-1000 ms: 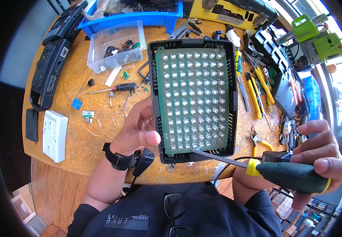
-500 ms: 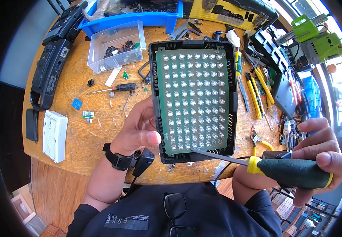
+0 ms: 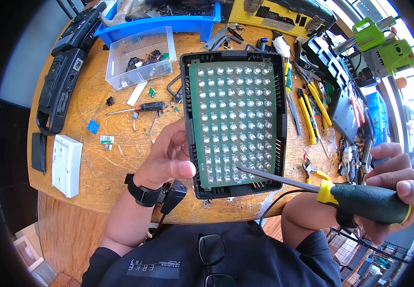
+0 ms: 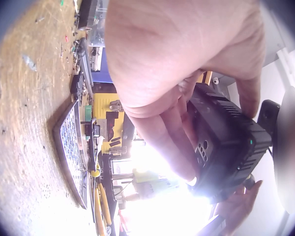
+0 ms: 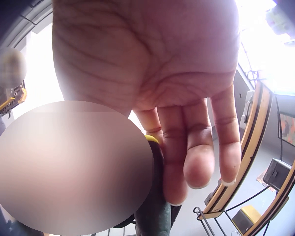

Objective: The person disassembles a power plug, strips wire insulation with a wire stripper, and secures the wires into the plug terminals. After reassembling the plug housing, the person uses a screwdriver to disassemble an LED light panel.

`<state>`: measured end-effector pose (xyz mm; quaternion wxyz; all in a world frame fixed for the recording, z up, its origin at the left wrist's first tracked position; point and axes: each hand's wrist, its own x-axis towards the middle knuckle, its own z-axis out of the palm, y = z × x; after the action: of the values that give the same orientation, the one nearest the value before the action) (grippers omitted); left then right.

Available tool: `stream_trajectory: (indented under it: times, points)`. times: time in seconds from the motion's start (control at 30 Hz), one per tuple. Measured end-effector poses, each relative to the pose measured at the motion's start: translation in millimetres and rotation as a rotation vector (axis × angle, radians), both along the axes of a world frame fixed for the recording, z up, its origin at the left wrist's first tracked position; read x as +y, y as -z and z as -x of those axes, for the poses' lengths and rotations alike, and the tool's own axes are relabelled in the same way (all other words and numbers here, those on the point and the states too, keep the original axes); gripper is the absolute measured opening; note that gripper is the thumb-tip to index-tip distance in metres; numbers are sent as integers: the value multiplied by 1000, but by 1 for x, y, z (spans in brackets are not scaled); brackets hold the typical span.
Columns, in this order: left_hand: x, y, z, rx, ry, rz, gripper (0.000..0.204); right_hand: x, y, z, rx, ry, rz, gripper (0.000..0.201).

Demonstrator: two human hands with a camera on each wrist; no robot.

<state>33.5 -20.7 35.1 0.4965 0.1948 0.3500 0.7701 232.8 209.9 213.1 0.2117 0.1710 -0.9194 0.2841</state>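
Note:
My left hand (image 3: pixel 161 162) grips the left side of a black plastic housing (image 3: pixel 280 115), its thumb on the near-left edge. Inside the housing sits a green circuit board (image 3: pixel 196 124) covered with rows of clear LEDs, facing up at the head camera. In the left wrist view, fingers curl round the underside of the housing (image 4: pixel 228 142). My right hand (image 3: pixel 394 181) holds a green and yellow screwdriver (image 3: pixel 367 202) by the end of its handle. Its shank slants over the board, with the tip among the lower LED rows. The right wrist view shows the dark handle (image 5: pixel 152 216) by the fingers.
On the wooden bench (image 3: pixel 97 167) lie a small screwdriver (image 3: pixel 149 106), a white plastic box (image 3: pixel 67 165) and a clear bin (image 3: pixel 140 71) of scraps. Yellow-handled cutters (image 3: pixel 317 176) and other tools lie at right. A blue bin (image 3: pixel 159 23) and yellow case (image 3: pixel 278 21) stand behind.
The screwdriver has shifted up and slightly right, its tip moving from the board's bottom edge to the LED rows above. The left hand and housing have barely moved.

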Motion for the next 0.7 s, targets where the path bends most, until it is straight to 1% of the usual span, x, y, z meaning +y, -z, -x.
stream_trajectory:
  times: [0.13, 0.3, 0.53, 0.63, 0.7]
  points:
    - [-1, 2, 1, 7, 1, -6, 81, 1, 3, -1, 32, 1, 22, 75]
    - [-2, 5, 0, -4, -18, -11, 81, 3, 0, 0, -30, -79, -8, 78]
    - [-2, 6, 0, -9, -12, -27, 82, -1, -1, 5, -59, -58, -21, 79]
    - [-2, 7, 1, -4, 4, -21, 83, 2, 0, 2, -49, -48, -28, 79]
    - [-2, 7, 1, 9, 3, -16, 84, 4, 5, 0, 55, -15, -29, 77]
